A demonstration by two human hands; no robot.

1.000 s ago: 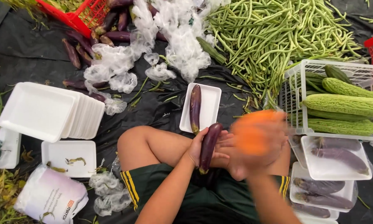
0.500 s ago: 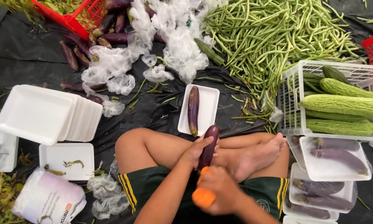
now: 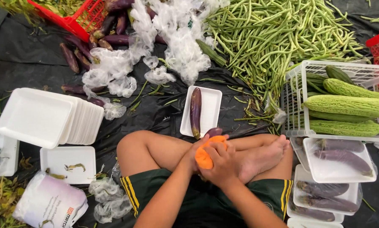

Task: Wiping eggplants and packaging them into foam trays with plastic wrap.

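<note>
Over lap, both hands' grip [image 3: 212,158] round eggplant [image 3: 214,131] w/ orange cloth [image 3: 206,155]; another eggplant [image 3: 196,110] on white tray [image 3: 210,105]

Eggplant [image 3: 196,110] in tray [image 3: 211,105], just beyond hands [image 3: 212,162].

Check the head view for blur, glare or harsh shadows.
Head view: even, soft daylight, no hard shadows; slight motion blur on the hands around the orange cloth; mild sheen on the plastic-wrapped trays; green beans and black sheet stay sharp.
</note>
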